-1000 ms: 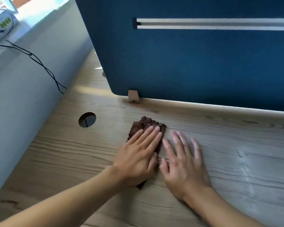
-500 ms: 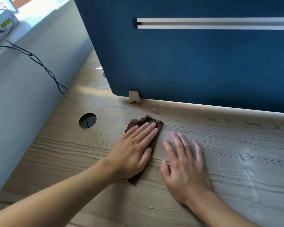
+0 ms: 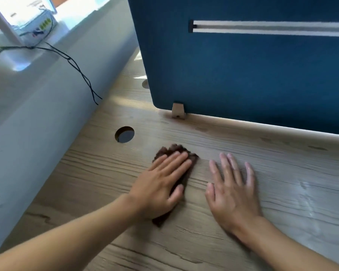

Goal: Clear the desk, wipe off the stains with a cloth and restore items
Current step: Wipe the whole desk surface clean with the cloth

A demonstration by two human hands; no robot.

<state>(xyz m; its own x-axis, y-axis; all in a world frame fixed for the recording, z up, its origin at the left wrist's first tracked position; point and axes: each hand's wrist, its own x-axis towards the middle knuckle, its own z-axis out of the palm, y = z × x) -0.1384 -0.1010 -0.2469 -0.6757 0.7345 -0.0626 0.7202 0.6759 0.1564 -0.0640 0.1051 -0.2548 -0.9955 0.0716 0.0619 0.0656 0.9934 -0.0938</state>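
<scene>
nubby brown cloth (image 3: 191, 159), desk (image 3: 282, 182) — grained wood, sheeny

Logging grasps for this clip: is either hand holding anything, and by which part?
Nothing is gripped. The left hand presses flat on the middle of the cloth; the right hand lies flat on the desk beside it.

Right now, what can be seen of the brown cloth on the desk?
The brown cloth is a dark, fuzzy-looking rag with ragged edges, lying flat on the wooden desk. The left hand presses on it with straight fingers and hides most of it; only its far edge, a strip beside the thumb and a near corner show. It lies on the near side of the round cable hole. The right hand rests flat on the desk beside it, not touching it.
</scene>
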